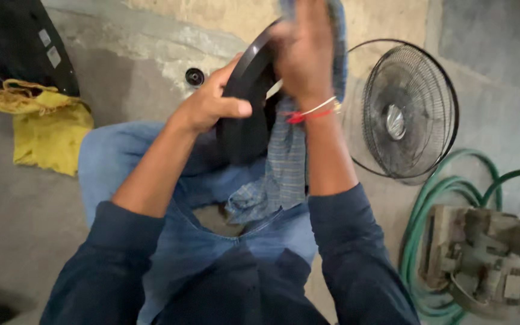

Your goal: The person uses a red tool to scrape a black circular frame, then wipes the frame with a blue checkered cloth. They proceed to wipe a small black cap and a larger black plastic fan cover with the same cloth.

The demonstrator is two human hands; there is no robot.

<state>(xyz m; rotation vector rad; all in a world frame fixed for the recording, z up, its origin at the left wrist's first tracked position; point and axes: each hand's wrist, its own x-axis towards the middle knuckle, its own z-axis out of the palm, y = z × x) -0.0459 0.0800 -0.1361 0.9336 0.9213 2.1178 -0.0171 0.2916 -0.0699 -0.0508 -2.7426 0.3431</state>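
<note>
Black fan blade (245, 114) sits upright between both hands, above the person's lap. Left hand (209, 105) fingers are closed on the blade's left edge, with the thumb (236, 108) lying across its near face. Right hand (305, 51) is flat against the blade's far right side, fingers extended and pressing a blue checked cloth (281, 174) onto it; the cloth hangs down from under this hand to the lap. A red and white wristband (314, 111) circles the right wrist. To the right, a black wire fan guard (407, 111) lies on the concrete floor (19, 222). Near right, a green hose (446, 192) coils around a grimy pump (482, 256). Far left lies a yellow rag (46, 129).
</note>
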